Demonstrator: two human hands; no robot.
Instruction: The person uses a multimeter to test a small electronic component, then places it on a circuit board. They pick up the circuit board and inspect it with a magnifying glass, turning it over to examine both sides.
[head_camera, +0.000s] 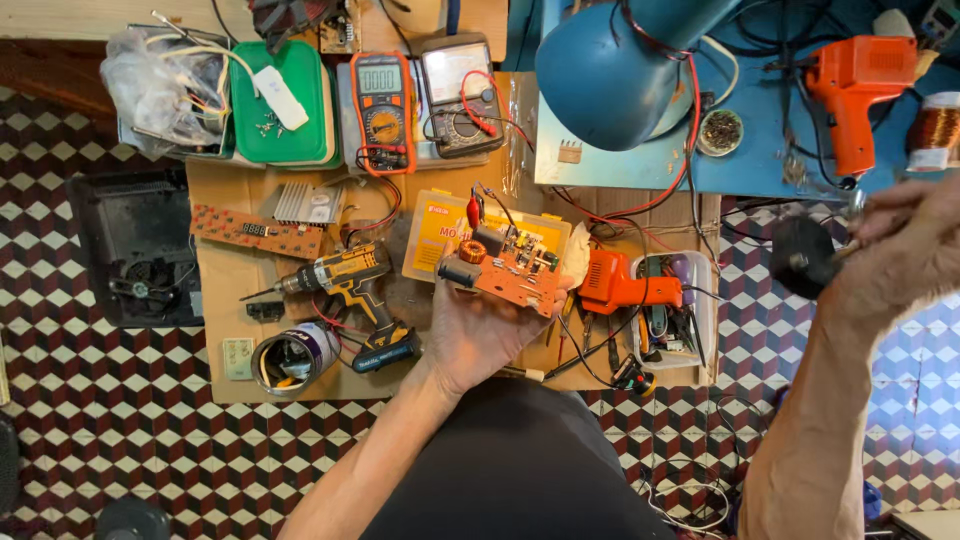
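- Left hand (480, 325), palm up, fingers curled under an orange circuit board (510, 268), holds it level above the cardboard sheet (225, 285).
- Right hand (905, 245), raised at the right edge, fingers pinched shut on a thin tool with a black round part (800, 255).
- Close neighbours: cordless drill (350, 285) left of the board, orange soldering gun (620, 285) just right; the checkered floor (120, 440) lies open nearer the person.

We find the cardboard sheet (225, 285) crowded: cordless drill (345, 285), open tin (293, 358), two multimeters (384, 110) and a parts tray (665, 305) leave only narrow lanes. The blue lamp shade (615, 75) overhangs the upper middle. Open passage lies over the tiled floor (120, 440) at lower left, and between drill and LED strip board (255, 232).
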